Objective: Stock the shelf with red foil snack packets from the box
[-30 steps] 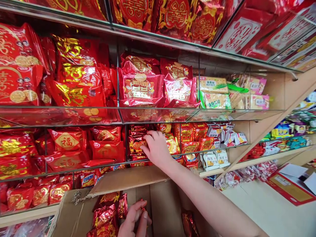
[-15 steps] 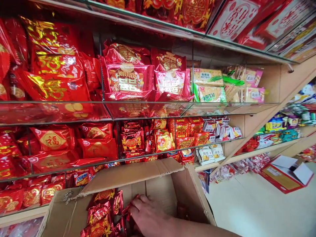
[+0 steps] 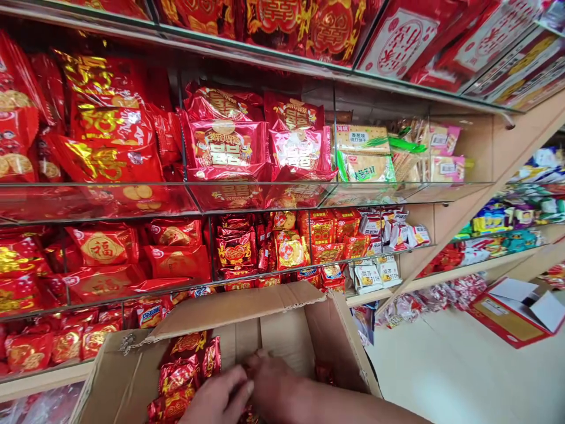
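Note:
An open cardboard box (image 3: 326, 330) stands before me, with red-and-gold wrapped snack packets (image 3: 176, 377) piled in its left part. Both of my hands are inside, close together at the box's middle. My left hand (image 3: 220, 394) lies beside the packets, its fingers bent and pressed together toward the right hand. Reaching in from the right, my right hand (image 3: 273, 383) has its fingers curled down and slightly blurred. Whatever lies under the fingers of either hand is hidden. Part of one more red packet (image 3: 324, 372) shows by the box's right wall.
Behind the box rise glass-fronted shelves (image 3: 265, 197) of red biscuit packs (image 3: 225, 144), green-and-clear cracker packs (image 3: 364, 168) and small white packets (image 3: 375, 274). The box's back flap (image 3: 238, 309) leans toward the lower shelf. A red-and-white carton (image 3: 512, 312) sits on the floor at right.
My left hand has come into view from below, beside the right hand. The right hand has shifted slightly right, away from the packets. The view has tilted slightly upward.

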